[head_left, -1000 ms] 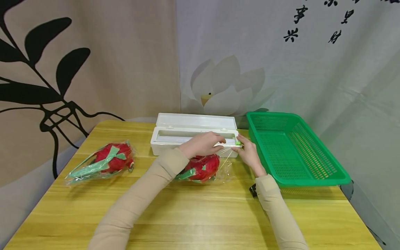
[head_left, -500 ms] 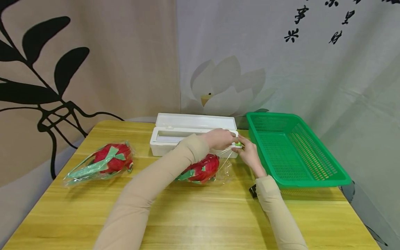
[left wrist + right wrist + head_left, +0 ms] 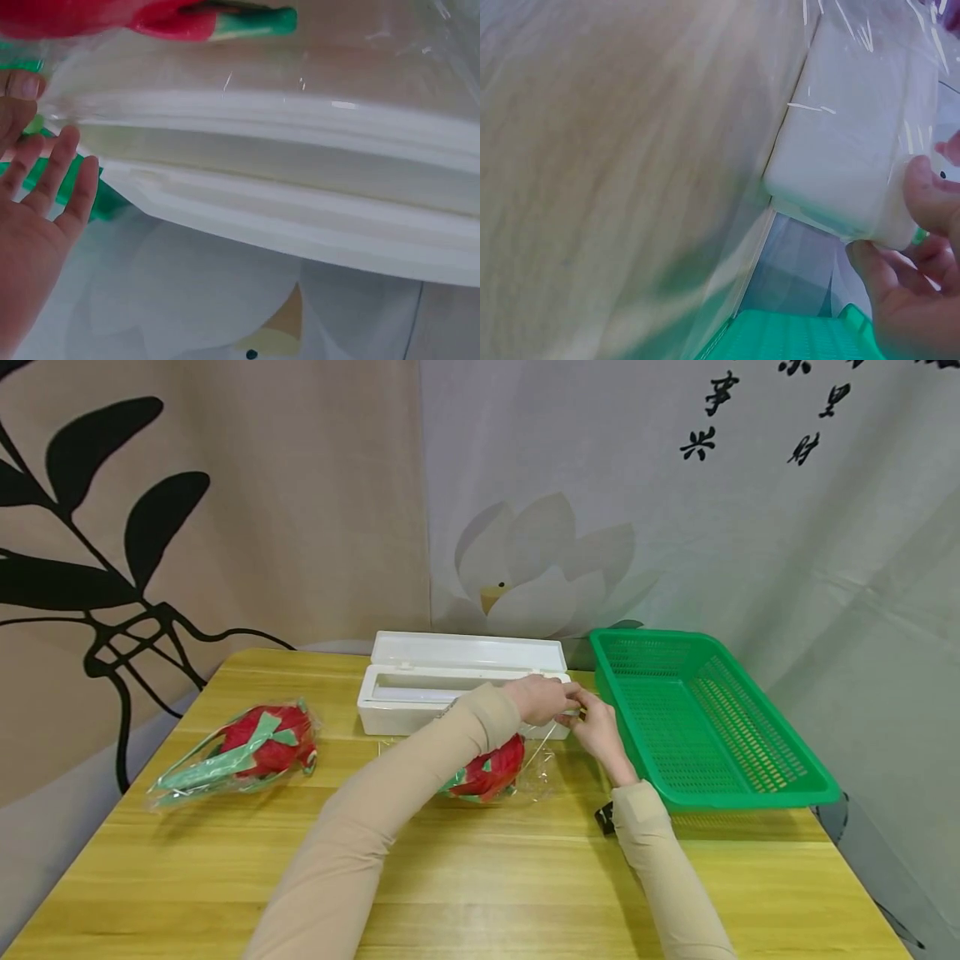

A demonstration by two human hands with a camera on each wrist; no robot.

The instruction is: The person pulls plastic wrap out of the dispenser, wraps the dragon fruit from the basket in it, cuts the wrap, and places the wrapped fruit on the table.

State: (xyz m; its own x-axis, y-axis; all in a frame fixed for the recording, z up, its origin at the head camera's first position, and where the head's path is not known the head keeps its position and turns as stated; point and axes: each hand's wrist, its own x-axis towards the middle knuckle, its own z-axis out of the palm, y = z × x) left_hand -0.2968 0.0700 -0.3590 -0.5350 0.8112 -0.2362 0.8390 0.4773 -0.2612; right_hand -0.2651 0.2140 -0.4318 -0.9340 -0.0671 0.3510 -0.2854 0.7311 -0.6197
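Observation:
A white cling film box (image 3: 393, 718) stands at the table's back with its lid raised and a white roll inside. At its right end my right hand (image 3: 598, 728) grips the corner between thumb and fingers. My left hand (image 3: 542, 698) reaches to the same end, several fingers spread (image 3: 56, 169); its thumb and fingertip contact is hidden. A small green slider (image 3: 34, 124) lies there between the hands. Clear film (image 3: 847, 97) runs over the box front towards a red and green dragon fruit (image 3: 491, 770), partly covered by my left sleeve.
A second dragon fruit (image 3: 273, 739) in clear film lies on the left of the wooden table (image 3: 480, 893). On the right sits a green plastic basket (image 3: 678, 735). A printed curtain (image 3: 330, 510) hangs behind the table.
My left hand has moved right along the box to its right end, and now covers the green slider in the head view. My right hand has stayed at the corner.

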